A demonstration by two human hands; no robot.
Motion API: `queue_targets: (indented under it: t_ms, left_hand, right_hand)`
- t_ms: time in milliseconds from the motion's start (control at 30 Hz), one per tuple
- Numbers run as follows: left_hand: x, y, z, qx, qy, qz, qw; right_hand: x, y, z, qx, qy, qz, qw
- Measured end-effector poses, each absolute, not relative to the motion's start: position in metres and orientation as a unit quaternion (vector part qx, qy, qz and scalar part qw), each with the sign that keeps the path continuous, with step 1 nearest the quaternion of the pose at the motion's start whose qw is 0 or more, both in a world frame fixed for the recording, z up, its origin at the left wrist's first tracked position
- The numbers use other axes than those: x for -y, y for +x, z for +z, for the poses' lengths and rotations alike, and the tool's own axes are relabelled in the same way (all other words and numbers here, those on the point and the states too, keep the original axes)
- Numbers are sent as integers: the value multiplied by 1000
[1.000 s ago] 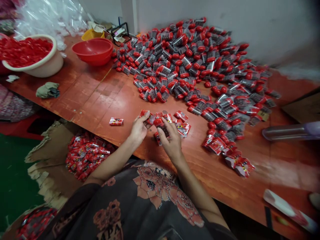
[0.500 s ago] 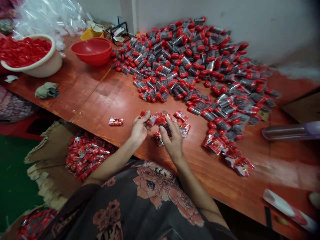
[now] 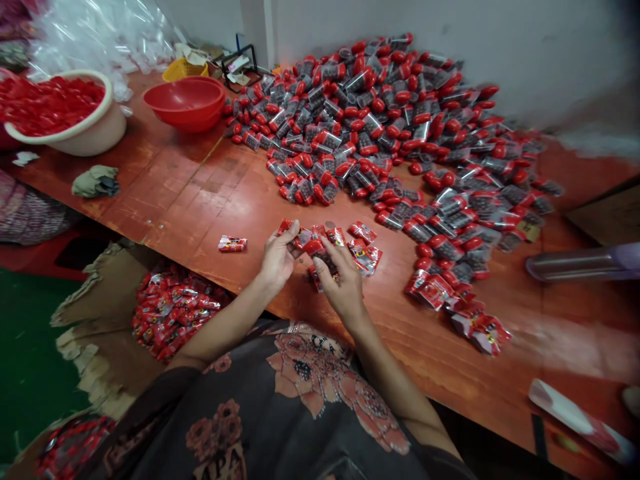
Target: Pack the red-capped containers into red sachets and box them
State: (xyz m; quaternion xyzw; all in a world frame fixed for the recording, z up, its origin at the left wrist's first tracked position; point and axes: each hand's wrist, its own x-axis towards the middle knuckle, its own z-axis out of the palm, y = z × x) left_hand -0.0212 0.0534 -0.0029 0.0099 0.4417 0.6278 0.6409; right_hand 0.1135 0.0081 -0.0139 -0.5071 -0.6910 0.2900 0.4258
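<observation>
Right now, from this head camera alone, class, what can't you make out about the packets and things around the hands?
Between the left hand and right hand: exactly what they grip, hidden by the fingers.
The small red packets: their printing, too small in the head view.
The long tube: its far end, cut off by the right edge; the rest is blurred.

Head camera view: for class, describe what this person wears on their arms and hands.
The left hand and right hand are bare, without gloves, as are the forearms. The dark grey top has a salmon-pink floral print and sleeves ending near the elbows.
</observation>
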Motion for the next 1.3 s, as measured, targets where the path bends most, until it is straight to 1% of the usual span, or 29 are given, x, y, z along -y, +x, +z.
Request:
queue_targets:
  t_ms: [300, 667, 733, 867, 900, 967, 1067, 1300]
  left_hand:
    - [-53, -22, -7, -436, 10, 619, 653]
    - [-49, -20, -1, -422, 31, 614, 666]
    - [-46, -19, 1, -420, 44, 618, 663]
    - [-44, -16, 6, -418, 60, 633, 649]
    - [-44, -16, 7, -419, 61, 634, 647]
    - [-44, -17, 8, -421, 61, 636, 644]
    - [-46, -19, 8, -417, 64, 637, 645]
    - [-47, -20, 3, -426, 56, 631, 646]
  right_hand:
    - [-9, 115, -11, 671, -532, 284, 432]
    - [-10, 115, -11, 649, -534, 300, 451]
    - [-9, 113, -11, 621, -530, 342, 465]
    - [-5, 107, -10, 543, -499, 482, 473]
    - [-4, 106, -10, 532, -497, 496, 474]
    - [-3, 105, -9, 521, -506, 480, 492]
    - [-4, 106, -8, 523, -522, 426, 521]
    - [-3, 106, -8, 555, -527, 400, 504]
